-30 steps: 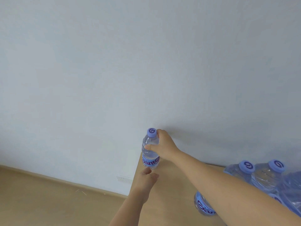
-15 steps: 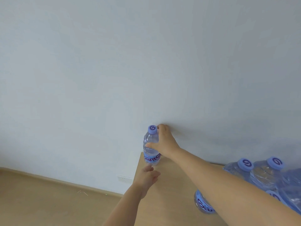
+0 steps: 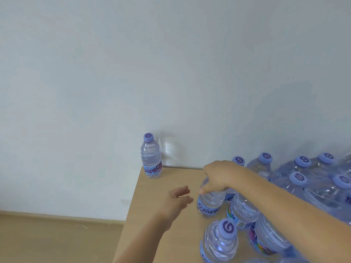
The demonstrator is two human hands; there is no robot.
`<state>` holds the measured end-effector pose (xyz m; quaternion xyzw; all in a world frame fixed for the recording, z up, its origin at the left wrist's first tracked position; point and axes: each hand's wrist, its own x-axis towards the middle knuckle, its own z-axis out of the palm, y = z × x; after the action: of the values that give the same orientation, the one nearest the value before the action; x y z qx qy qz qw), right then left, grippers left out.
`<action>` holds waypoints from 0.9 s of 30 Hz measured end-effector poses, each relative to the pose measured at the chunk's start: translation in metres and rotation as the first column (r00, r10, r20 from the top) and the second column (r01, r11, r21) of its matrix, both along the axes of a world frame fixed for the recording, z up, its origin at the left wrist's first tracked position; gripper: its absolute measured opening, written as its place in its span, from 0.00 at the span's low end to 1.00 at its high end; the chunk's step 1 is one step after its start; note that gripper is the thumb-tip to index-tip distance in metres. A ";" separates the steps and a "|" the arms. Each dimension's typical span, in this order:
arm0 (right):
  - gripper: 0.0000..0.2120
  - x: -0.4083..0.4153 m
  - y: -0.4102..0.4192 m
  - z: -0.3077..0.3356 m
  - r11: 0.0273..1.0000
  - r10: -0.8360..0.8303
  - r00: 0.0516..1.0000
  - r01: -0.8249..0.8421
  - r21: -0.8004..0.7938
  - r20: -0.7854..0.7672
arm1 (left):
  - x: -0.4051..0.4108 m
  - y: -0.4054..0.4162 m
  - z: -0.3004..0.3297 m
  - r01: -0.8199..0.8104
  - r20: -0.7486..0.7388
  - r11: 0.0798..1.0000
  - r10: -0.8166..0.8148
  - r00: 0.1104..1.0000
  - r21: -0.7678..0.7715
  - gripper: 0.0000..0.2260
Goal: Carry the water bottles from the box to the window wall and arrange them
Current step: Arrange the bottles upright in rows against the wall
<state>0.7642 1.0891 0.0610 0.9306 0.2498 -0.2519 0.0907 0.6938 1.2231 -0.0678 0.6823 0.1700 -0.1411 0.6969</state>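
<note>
**Right hand takes a bottle from the cluster; one bottle stands alone in the corner**

A single water bottle [image 3: 151, 158] stands upright at the far left corner of the wooden tabletop [image 3: 167, 179], right against the pale wall [image 3: 171, 63]; whether it touches the wall cannot be told. No hand is on it.

The right hand [image 3: 221, 177] reaches in from the lower right and grips the top of a second bottle [image 3: 209, 203], fingers curled over its cap and shoulder, the thumb pressed to its side. This bottle stands on the tabletop at the left edge of a tight group of bottles [image 3: 303, 179] that fills the right side, purple caps showing.

The left hand [image 3: 178, 201] hovers just left of the gripped bottle, fingers loosely spread and holding nothing, apart from it by a small gap.

Another bottle [image 3: 220, 242] stands nearest the camera, below the gripped one. Beyond the tabletop's left edge lie a wooden floor [image 3: 57, 242] and a wall socket [image 3: 125, 201].
</note>
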 end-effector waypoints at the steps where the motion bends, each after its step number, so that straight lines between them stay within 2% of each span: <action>1: 0.17 -0.003 -0.005 -0.002 0.999 0.001 1.000 -0.002 0.034 0.025 | -0.002 -0.005 0.001 0.011 0.003 1.000 -0.012 1.000 0.011 0.22; 4: 0.18 -0.006 -0.013 -0.001 0.984 -0.022 0.997 0.008 0.179 0.078 | -0.009 -0.014 0.002 0.043 0.009 0.998 -0.044 0.999 0.050 0.24; 6: 0.20 -0.007 -0.017 0.003 0.977 -0.009 0.997 -0.006 0.212 0.071 | -0.013 -0.014 0.002 0.063 0.010 0.994 -0.064 0.998 0.093 0.27; 10: 0.26 -0.010 -0.019 0.018 0.955 -0.009 1.000 0.002 0.297 0.022 | -0.026 -0.009 0.003 0.130 0.046 0.952 -0.149 0.988 0.277 0.39; 12: 0.27 -0.010 -0.017 0.032 0.927 -0.010 1.000 0.016 0.375 -0.019 | -0.034 -0.008 0.007 0.143 0.094 0.941 -0.179 0.979 0.306 0.43; 16: 0.26 -0.002 -0.012 0.059 0.839 -0.040 0.998 0.061 0.541 -0.051 | -0.045 -0.009 0.024 0.034 0.223 0.996 -0.051 0.974 0.082 0.33; 17: 0.26 0.002 -0.010 0.062 0.782 -0.078 0.994 0.108 0.614 -0.074 | -0.047 -0.006 0.030 0.020 0.232 0.999 -0.030 0.972 0.042 0.31; 19: 0.22 0.006 -0.007 0.059 0.609 -0.150 0.966 0.257 0.750 -0.209 | -0.050 0.004 0.043 0.038 0.250 0.999 -0.037 0.968 -0.001 0.24; 20: 0.20 0.005 -0.005 0.054 0.536 -0.143 0.940 0.336 0.775 -0.309 | -0.052 0.010 0.050 0.080 0.265 0.997 -0.073 0.961 -0.014 0.20; 21: 0.18 0.004 -0.003 0.049 0.505 -0.101 0.912 0.392 0.769 -0.398 | -0.054 0.015 0.056 0.136 0.285 0.990 -0.122 0.951 -0.031 0.17; 23: 0.18 0.001 0.003 0.039 0.506 0.035 0.864 0.418 0.755 -0.501 | -0.058 0.024 0.064 0.220 0.314 0.973 -0.189 0.930 -0.065 0.12; 27: 0.14 -0.001 0.020 0.036 0.492 0.146 0.863 0.361 0.792 -0.484 | -0.062 0.038 0.066 0.219 0.309 0.972 -0.183 0.933 -0.087 0.12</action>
<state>0.7633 1.1089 0.0974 0.7662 0.2946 -0.3250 -0.4696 0.6320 1.2611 -0.0018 0.6666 -0.0169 -0.1168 0.7360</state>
